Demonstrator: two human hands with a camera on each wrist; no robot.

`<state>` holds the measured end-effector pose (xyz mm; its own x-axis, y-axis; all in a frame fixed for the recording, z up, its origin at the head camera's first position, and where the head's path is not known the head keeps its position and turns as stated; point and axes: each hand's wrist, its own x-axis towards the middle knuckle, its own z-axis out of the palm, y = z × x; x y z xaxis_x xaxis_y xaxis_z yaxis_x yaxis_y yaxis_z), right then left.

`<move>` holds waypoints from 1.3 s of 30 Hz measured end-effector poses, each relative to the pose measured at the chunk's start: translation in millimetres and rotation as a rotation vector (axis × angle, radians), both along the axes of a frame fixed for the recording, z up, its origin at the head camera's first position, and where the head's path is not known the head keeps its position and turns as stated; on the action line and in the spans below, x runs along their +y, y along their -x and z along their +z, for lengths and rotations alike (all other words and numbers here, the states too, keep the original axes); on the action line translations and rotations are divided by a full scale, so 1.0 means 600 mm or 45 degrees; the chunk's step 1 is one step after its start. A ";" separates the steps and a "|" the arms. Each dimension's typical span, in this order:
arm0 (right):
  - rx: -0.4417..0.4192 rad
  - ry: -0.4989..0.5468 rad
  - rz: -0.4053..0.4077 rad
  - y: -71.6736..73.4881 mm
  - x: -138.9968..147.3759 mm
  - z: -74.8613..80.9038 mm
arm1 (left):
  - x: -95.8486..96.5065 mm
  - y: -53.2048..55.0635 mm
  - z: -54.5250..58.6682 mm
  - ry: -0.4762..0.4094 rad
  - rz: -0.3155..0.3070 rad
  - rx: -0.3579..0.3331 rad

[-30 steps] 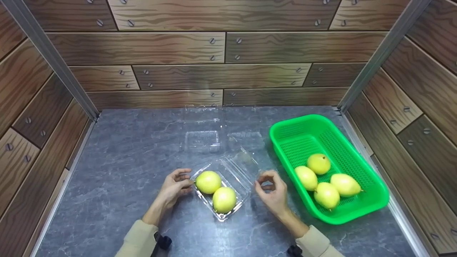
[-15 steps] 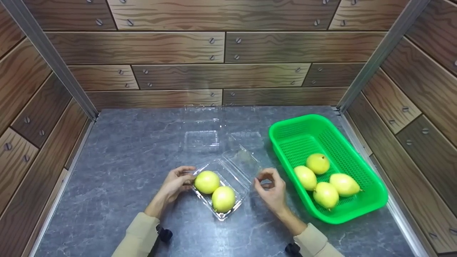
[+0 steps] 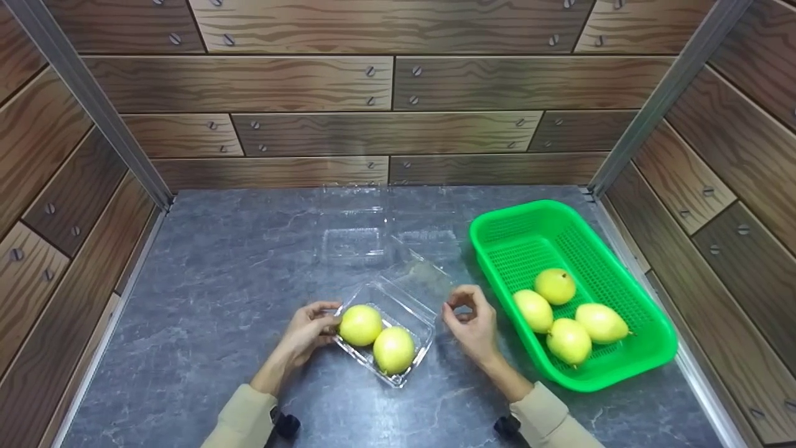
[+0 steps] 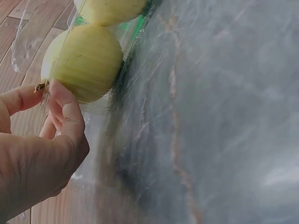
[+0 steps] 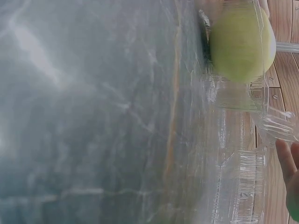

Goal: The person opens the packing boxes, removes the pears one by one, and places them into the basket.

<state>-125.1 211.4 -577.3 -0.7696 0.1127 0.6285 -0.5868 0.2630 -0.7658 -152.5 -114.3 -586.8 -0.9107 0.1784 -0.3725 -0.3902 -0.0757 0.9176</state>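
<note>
Two yellow pears lie side by side in the base of a clear plastic clamshell container, its lid folded open toward the back right. My left hand pinches the container's left rim between thumb and fingers, right by one pear's stem, as the left wrist view shows. At the hinge side my right hand brings thumb and forefinger together on the lid's near edge. In the right wrist view only fingertips show, against the clear plastic; much of that hand is out of frame.
A green plastic basket with several yellow pears stands close to my right hand. More clear containers sit open at the back of the grey marbled table. Wood-patterned walls enclose three sides.
My left hand has closed on the container's rim. The container has turned slightly, its near corner shifting right and its lid shifting left and back; the right hand has risen a little.
</note>
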 end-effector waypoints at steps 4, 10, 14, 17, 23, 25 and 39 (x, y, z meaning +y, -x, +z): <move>-0.039 0.002 -0.019 0.006 0.000 0.002 | 0.002 -0.017 -0.001 -0.023 -0.008 -0.012; -0.096 -0.001 -0.063 0.015 -0.005 0.005 | 0.003 -0.041 -0.002 -0.078 -0.018 -0.021; -0.104 -0.017 -0.080 0.019 -0.011 0.011 | 0.003 -0.054 -0.002 -0.117 -0.016 -0.026; -0.113 -0.017 -0.074 0.018 -0.017 0.024 | 0.003 -0.063 -0.004 -0.138 -0.012 -0.031; -0.152 0.005 -0.046 0.011 -0.029 0.056 | 0.001 -0.082 -0.007 -0.181 -0.029 -0.034; -0.176 0.011 -0.043 0.014 -0.030 0.055 | 0.001 -0.088 -0.008 -0.191 -0.035 -0.040; -0.289 0.061 -0.001 0.052 -0.020 0.011 | -0.005 -0.107 -0.010 -0.190 -0.057 -0.046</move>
<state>-156.5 199.2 -570.6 -0.8905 0.1389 0.4332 -0.3978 0.2240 -0.8897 -88.0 -117.3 -592.8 -0.8871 0.2745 -0.3710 -0.4286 -0.1917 0.8829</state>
